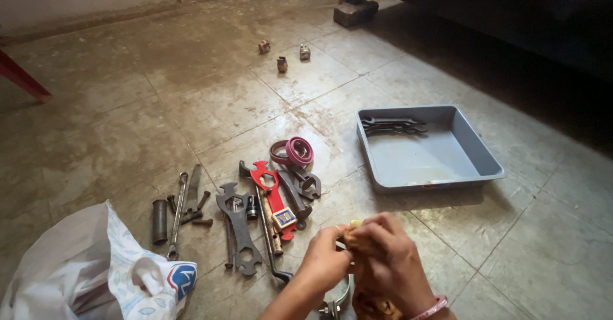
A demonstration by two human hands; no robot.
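Tiled floor (191,90), dusty. Grey tray (476,151) at right, dark spanners (393,125) inside. White plastic bag (96,275) at lower left. Heap of wrenches (255,215) mid-floor. Left hand (325,262) and right hand (386,259) together at the bottom edge, fingers closed on a small yellowish object (354,225).

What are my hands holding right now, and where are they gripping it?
Both hands, left hand and right hand, close together around a small yellowish object. Only its tip shows between the fingers, so what it is and the exact grip cannot be told.
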